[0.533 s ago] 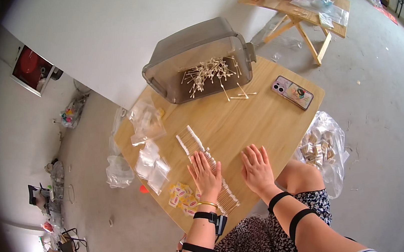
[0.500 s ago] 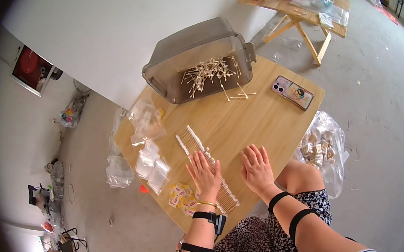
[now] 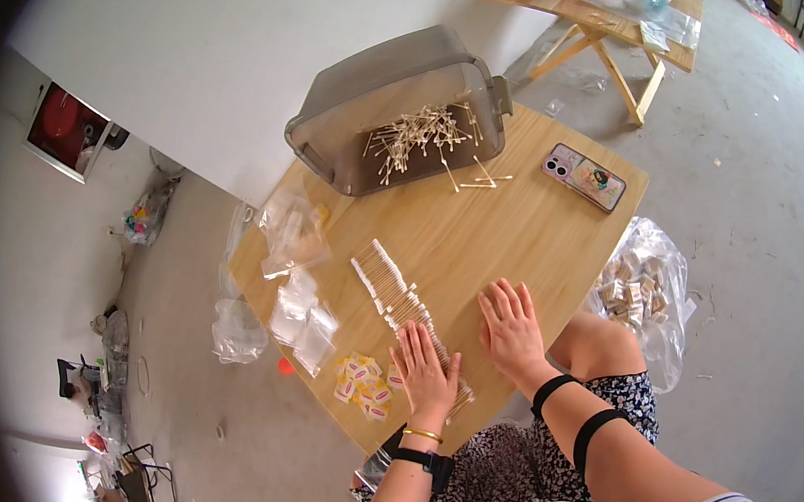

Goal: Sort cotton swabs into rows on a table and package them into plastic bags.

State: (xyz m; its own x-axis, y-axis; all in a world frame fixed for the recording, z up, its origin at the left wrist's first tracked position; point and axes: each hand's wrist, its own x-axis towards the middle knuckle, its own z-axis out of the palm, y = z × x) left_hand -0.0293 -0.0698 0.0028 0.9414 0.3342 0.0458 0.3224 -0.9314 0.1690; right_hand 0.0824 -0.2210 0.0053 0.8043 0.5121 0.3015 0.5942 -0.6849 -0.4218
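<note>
A long row of cotton swabs point(image 3: 384, 278) lies side by side on the wooden table point(image 3: 461, 244), running from the middle toward me. My left hand point(image 3: 426, 373) lies flat over the nearer part of that row, fingers stretched out, hiding some of the swabs. To the right of the row, my right hand point(image 3: 510, 323) rests palm down on the bare wood, fingers extended and holding nothing. Left of my left hand is a pile of small yellow and white paper labels point(image 3: 361, 384). Clear plastic bags point(image 3: 301, 309) lie beyond the labels along the left edge.
A grey translucent bin point(image 3: 381, 83) lies on its side at the far edge, loose cotton swabs point(image 3: 420, 133) spilling from it. A phone point(image 3: 584, 178) lies at the right. Beside the table hangs a clear bag of small packs point(image 3: 636, 292). Another wooden table point(image 3: 573, 4) stands behind.
My left hand has slid toward me along the row of swabs, uncovering more of its middle. My right hand has stayed nearly in place.
</note>
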